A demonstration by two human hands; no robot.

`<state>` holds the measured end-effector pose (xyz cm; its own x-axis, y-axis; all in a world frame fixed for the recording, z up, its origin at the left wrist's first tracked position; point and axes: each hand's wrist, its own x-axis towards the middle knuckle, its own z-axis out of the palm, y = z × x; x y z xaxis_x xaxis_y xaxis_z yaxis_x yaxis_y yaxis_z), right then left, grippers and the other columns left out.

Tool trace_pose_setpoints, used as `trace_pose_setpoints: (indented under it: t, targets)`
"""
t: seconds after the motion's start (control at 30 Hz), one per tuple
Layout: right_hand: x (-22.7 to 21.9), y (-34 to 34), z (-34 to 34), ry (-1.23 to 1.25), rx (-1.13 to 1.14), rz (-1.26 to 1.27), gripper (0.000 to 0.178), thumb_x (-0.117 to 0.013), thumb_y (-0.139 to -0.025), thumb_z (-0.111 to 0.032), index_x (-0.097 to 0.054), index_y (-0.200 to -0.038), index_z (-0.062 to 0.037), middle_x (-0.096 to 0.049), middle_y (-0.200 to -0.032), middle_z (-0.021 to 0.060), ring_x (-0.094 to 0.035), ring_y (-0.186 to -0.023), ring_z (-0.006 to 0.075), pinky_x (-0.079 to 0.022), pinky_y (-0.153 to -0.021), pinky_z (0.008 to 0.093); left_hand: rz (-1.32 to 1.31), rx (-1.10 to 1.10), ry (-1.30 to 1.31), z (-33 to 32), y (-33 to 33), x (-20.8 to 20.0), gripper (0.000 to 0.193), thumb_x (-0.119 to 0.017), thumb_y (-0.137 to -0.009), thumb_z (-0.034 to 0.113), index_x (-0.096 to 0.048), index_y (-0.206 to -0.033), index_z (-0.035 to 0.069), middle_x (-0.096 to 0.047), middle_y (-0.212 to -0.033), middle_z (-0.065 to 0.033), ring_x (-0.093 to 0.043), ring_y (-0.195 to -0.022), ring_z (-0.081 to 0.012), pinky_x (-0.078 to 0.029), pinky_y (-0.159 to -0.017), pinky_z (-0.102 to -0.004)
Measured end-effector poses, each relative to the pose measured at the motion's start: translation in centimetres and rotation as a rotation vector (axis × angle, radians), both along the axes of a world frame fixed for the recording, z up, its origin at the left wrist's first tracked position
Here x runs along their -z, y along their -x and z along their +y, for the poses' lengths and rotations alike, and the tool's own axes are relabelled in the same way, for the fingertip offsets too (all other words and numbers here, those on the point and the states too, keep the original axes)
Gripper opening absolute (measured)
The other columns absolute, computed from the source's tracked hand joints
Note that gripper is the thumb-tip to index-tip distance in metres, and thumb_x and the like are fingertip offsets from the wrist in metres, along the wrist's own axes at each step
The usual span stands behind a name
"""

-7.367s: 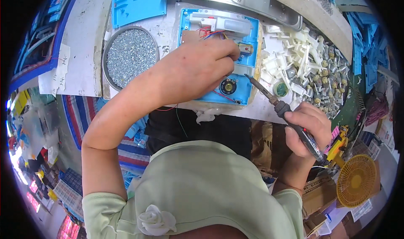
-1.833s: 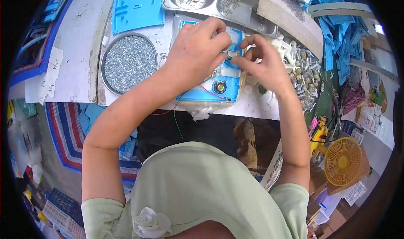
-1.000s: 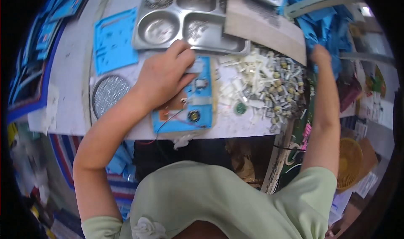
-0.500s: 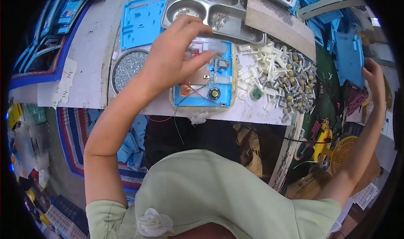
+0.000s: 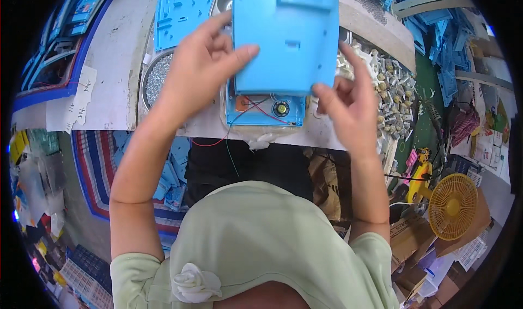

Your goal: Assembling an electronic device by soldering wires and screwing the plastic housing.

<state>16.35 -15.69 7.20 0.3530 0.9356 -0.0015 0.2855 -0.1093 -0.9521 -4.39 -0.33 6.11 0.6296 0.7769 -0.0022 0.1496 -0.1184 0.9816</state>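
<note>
A blue plastic cover [image 5: 284, 47] is held up between my two hands, over a blue housing [image 5: 264, 118] on the table. My left hand [image 5: 196, 72] grips its left edge, thumb on the near face. At the cover's right edge, my right hand [image 5: 353, 107] has its thumb at the lower corner and fingers along the side. Below the cover, the housing shows a small round speaker [image 5: 280, 109] and thin red and dark wires; its upper part is hidden. A red wire and a green one trail past the table's front edge.
To the left stand a round bowl of small metal screws [image 5: 158, 81] and another blue panel [image 5: 182, 17]. Small motors and white plastic parts [image 5: 389, 99] lie heaped at right. Behind the cover, a steel tray [image 5: 223, 3] is mostly hidden. A yellow fan [image 5: 453, 206] stands lower right.
My right hand has come in from the far right with the blue cover, now above the housing. My left hand has shifted slightly left and taken the cover's left edge.
</note>
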Motion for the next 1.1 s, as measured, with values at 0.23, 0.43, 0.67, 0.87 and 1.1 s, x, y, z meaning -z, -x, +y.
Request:
trace_pose_setpoints:
  t: [0.23,0.43,0.67,0.87,1.1]
  targets:
    - [4.3,2.3,-4.2,0.205,0.007,-0.256,0.061,-0.058,-0.101,-0.014,-0.033,-0.155,-0.0001,-0.065,-0.069,0.0144,-0.065,-0.062,0.0297,-0.05,-0.064,0.0368,0.295,0.019,-0.566,-2.4,0.4,3.6,0.068,-0.076,-0.089,0.03,-0.051,-0.146,0.002,-0.058,-0.065,-0.0086,-0.062,-0.057,-0.0288,-0.049,-0.056,-0.0393]
    - [5.7,1.0,-2.8,0.109,-0.067,-0.334,0.056,-0.062,-0.099,-0.015,-0.044,-0.151,-0.0045,-0.061,-0.069,0.0134,-0.062,-0.062,0.0269,-0.048,-0.063,0.0346,0.308,0.019,-0.513,-2.4,1.4,3.9,0.058,-0.075,-0.089,0.024,-0.056,-0.14,0.004,-0.055,-0.063,-0.0068,-0.059,-0.055,-0.0248,-0.047,-0.054,-0.0374]
    - [5.6,0.0,-2.9,0.138,-0.157,-0.282,0.061,-0.064,-0.097,-0.014,-0.043,-0.154,-0.0062,-0.062,-0.072,0.0149,-0.064,-0.063,0.0304,-0.05,-0.063,0.0369,0.221,-0.065,-0.366,-4.0,2.2,4.9,0.055,-0.074,-0.09,0.014,-0.056,-0.14,0.003,-0.05,-0.062,-0.0043,-0.052,-0.052,-0.0174,-0.044,-0.053,-0.0327]
    - [5.3,0.4,-2.3,0.09,-0.229,-0.637,0.059,-0.063,-0.098,-0.018,-0.045,-0.153,-0.0075,-0.066,-0.072,0.0198,-0.067,-0.065,0.0366,-0.052,-0.061,0.0432,0.179,-0.127,-0.26,-4.9,2.5,5.7,0.051,-0.074,-0.09,0.011,-0.059,-0.137,0.0,-0.05,-0.063,-0.005,-0.05,-0.052,-0.0166,-0.044,-0.054,-0.0319]
    - [2.5,1.5,-1.2,0.316,-0.313,-0.994,0.055,-0.059,-0.1,-0.028,-0.048,-0.15,-0.0064,-0.063,-0.057,0.0163,-0.064,-0.053,0.0383,-0.053,-0.054,0.0474,0.301,-0.14,-0.348,-5.1,2.7,5.9,0.045,-0.072,-0.093,0.021,-0.065,-0.132,0.0,-0.061,-0.067,-0.0174,-0.061,-0.059,-0.0343,-0.049,-0.059,-0.0403]
